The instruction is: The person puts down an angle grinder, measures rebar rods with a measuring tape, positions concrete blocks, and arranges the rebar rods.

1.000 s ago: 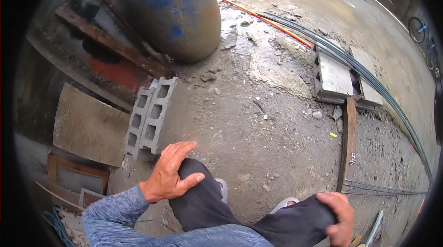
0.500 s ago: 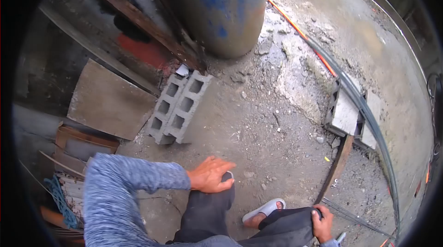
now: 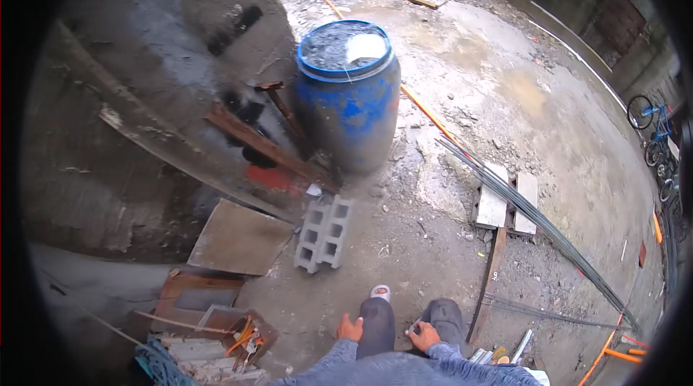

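Note:
My left hand (image 3: 350,328) is beside the outer side of my left knee, its fingers loosely apart and nothing seen in it. By the inner side of my right knee, my right hand (image 3: 424,336) has its thumb and fingers apart, also with nothing in it. Dark trousers (image 3: 377,325) cover my legs, and one light sandal (image 3: 380,292) shows beyond the left knee. Two grey hollow blocks (image 3: 323,234) stand together on the ground in front of me.
A blue barrel (image 3: 348,108) full of water stands ahead. Long steel bars (image 3: 538,220) lie across two blocks (image 3: 492,196) at the right, near a wooden plank (image 3: 489,281). A box of tools (image 3: 249,343) and a board (image 3: 240,237) are at the left.
The view has tilted up and shows the barrel's top and the yard. My left hand has moved off the top of the knee to its side; my right hand has shifted to the knee's inner side.

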Motion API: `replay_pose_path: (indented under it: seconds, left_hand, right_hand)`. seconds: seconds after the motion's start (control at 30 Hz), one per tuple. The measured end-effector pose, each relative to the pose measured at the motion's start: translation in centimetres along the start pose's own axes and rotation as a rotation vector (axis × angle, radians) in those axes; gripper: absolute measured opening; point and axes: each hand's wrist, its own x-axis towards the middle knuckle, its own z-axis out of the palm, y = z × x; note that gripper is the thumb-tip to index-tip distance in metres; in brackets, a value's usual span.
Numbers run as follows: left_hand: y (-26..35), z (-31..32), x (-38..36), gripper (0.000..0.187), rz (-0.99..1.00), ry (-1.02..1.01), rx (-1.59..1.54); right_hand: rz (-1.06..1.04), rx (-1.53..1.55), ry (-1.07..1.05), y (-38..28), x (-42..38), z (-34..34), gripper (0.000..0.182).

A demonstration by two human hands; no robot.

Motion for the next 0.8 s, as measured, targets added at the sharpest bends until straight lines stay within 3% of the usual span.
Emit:
replay_pose_path:
  seconds: [0.13,0.2,0.23,0.3,0.37,0.43,0.47,0.6,0.67,0.73,0.8]
  left_hand:
    - [-2.0,-8.4,-0.6,0.066,-0.095,-0.090,0.160]
    - [-2.7,-10.6,3.1,0.065,0.047,0.087,0.296]
    - [3.4,-15.0,3.6,0.068,-0.026,0.028,0.263]
    - [7.1,-18.7,9.6,0.066,0.344,0.323,0.215]
    - [14.1,-23.9,15.4,0.072,0.482,0.485,0.239]
    - [22.1,-29.7,20.4,0.076,0.483,0.544,0.260]
    - [25.4,-32.2,23.2,0.077,0.641,0.634,0.187]
    - [38.8,-39.5,31.2,0.081,0.687,0.777,0.333]
    - [42.9,-41.5,35.7,0.082,0.746,0.808,0.410]
    - [48.4,-44.0,39.4,0.081,0.663,0.731,0.593]
    - [49.8,-45.0,43.3,0.082,0.627,0.673,0.691]
  right_hand:
    - [-0.002,0.279,0.009,-10.4,-0.3,-6.2,0.043]
    - [-0.096,0.351,0.017,-11.9,1.1,-8.0,0.038]
    - [-0.093,0.331,0.035,-12.8,2.0,-10.0,0.036]
    - [-0.092,0.301,0.079,-12.5,4.7,-13.0,0.036]
    - [-0.062,0.285,0.125,-10.9,7.9,-16.1,0.035]
    - [-0.027,0.242,0.167,-9.9,11.6,-19.7,0.034]
    - [-0.010,0.207,0.190,-8.6,13.2,-21.0,0.033]
    - [0.139,0.348,0.202,-1.8,18.6,-22.8,0.032]
    - [0.227,0.504,0.154,-2.3,17.3,-25.3,0.027]
    - [0.286,0.613,0.144,-1.4,15.9,-26.3,0.025]
    - [0.377,0.565,0.146,-1.6,14.4,-26.7,0.024]
